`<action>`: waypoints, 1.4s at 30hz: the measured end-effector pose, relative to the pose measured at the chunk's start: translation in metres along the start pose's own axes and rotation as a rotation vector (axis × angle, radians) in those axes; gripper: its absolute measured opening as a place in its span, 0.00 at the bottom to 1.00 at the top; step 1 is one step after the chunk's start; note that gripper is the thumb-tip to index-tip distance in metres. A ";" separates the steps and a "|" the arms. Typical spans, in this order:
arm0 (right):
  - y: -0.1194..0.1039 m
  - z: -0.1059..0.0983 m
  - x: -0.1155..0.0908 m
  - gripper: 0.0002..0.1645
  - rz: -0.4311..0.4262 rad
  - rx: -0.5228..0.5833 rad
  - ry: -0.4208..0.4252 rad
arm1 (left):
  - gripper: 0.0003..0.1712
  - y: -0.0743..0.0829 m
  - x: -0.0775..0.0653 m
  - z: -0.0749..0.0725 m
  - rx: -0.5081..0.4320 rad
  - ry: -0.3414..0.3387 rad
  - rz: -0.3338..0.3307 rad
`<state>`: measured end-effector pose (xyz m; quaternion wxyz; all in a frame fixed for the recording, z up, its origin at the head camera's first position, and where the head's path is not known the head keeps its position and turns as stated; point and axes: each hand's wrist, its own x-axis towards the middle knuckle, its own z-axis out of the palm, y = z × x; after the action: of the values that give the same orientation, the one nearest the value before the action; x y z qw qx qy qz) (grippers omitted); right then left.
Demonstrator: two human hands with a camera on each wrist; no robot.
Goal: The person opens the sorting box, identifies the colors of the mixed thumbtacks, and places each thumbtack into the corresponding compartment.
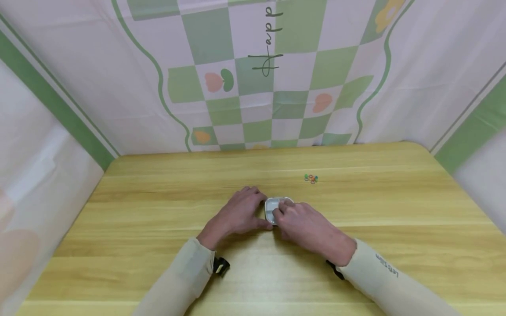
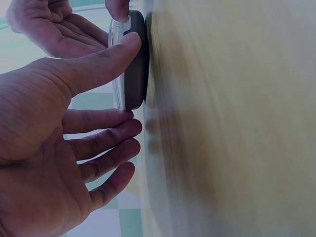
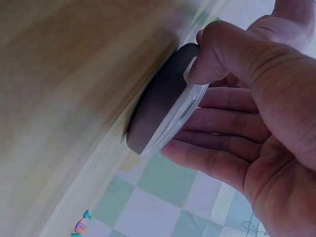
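Observation:
A small pill case (image 1: pixel 272 206) lies flat on the table between both hands. It has a dark base and a clear lid, and pale divided compartments show from above. My left hand (image 1: pixel 243 211) holds its left side, thumb at the near edge and index finger at the far edge. In the left wrist view the other fingers of the left hand (image 2: pixel 54 143) are spread off the case (image 2: pixel 137 74). My right hand (image 3: pixel 247 108) has its thumb on the front catch of the case (image 3: pixel 160 103), its fingers reaching over the lid.
Several tiny coloured ring-like pieces (image 1: pixel 311 178) lie on the wooden table (image 1: pixel 158 188), beyond the case to the right. A patterned cloth (image 1: pixel 257 105) hangs along the table's far edge, with more cloth at both sides.

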<state>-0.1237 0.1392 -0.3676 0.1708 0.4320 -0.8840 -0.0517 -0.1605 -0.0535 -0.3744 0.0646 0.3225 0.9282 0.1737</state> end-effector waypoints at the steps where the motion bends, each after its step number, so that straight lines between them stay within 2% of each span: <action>1: 0.000 0.000 0.000 0.10 -0.002 -0.002 0.002 | 0.37 0.000 0.000 0.000 -0.001 0.000 -0.001; 6: 0.001 -0.002 0.000 0.10 -0.018 -0.003 -0.003 | 0.38 0.000 0.000 0.000 0.001 0.000 -0.005; 15: 0.010 -0.006 -0.002 0.10 -0.015 0.100 -0.004 | 0.40 0.002 0.000 0.000 0.002 -0.009 -0.026; 26: 0.025 -0.010 -0.005 0.09 0.055 0.438 0.021 | 0.41 0.003 0.000 -0.001 0.002 0.003 -0.031; 30: 0.031 -0.010 -0.006 0.11 0.078 0.510 0.032 | 0.41 0.003 0.000 -0.001 0.008 0.011 -0.032; 42: 0.042 -0.011 -0.009 0.13 0.235 0.701 0.003 | 0.37 0.001 0.000 -0.002 -0.029 0.022 -0.032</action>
<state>-0.1464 0.1725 -0.3498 0.0186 0.3601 -0.8914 0.2747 -0.1605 -0.0532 -0.3724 0.0616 0.3048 0.9313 0.1897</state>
